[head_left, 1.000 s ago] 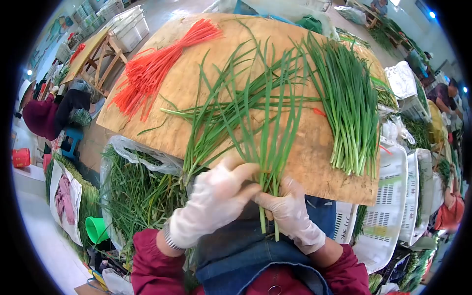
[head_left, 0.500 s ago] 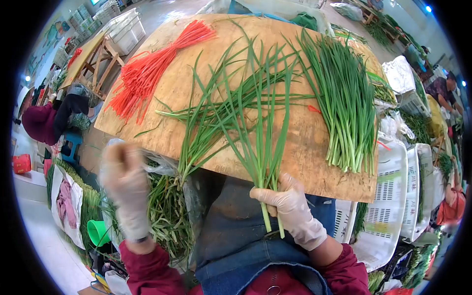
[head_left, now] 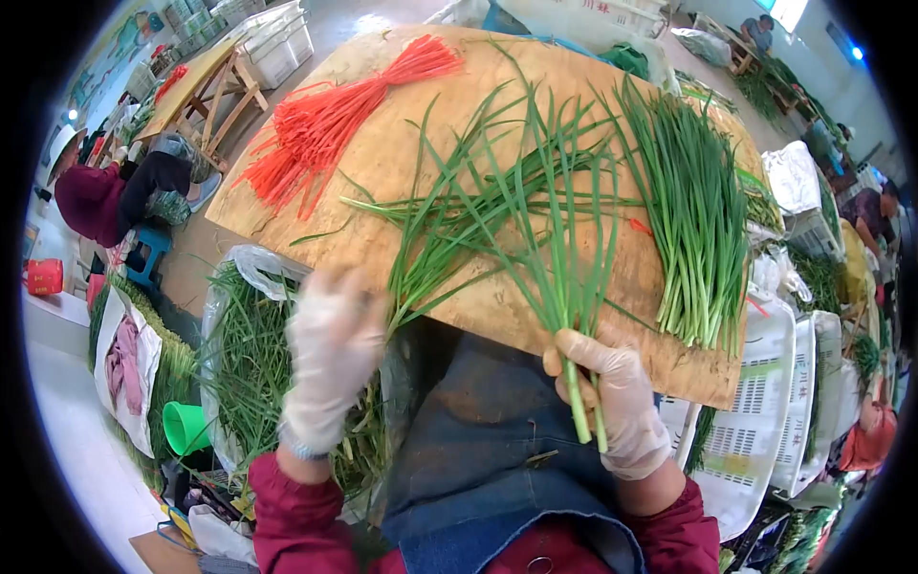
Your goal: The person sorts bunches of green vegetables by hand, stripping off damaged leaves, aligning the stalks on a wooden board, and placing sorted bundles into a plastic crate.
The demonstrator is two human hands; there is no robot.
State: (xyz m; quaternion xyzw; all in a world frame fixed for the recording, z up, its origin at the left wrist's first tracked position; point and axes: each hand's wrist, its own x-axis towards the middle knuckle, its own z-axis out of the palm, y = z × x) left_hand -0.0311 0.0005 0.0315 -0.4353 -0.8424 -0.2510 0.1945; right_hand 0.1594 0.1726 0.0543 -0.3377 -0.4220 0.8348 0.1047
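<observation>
My right hand (head_left: pixel 622 407), in a thin whitish glove, grips a small bunch of garlic chives (head_left: pixel 559 277) near the pale stem ends, leaves fanning upward over the wooden board (head_left: pixel 684 371). My left hand (head_left: pixel 330 359), gloved too, is smeared by motion at the board's front edge, beside the stem ends of a loose pile of chives (head_left: pixel 430 263); whether it touches them I cannot tell. A thick, aligned bundle of chives (head_left: pixel 693 220) lies on the right side of the board. A sheaf of red plastic ties (head_left: pixel 330 124) lies at the back left.
Below my left hand stands a plastic-lined container of chive scraps (head_left: pixel 249 354). A green cup (head_left: pixel 185 428) is left of it. White crates (head_left: pixel 751 421) stand at right. A person in maroon (head_left: pixel 91 206) sits at left; other people are at far right.
My left hand has moved right, from above the scraps to the loose pile's stem ends. My right hand still holds its bunch. The whole view has shifted slightly.
</observation>
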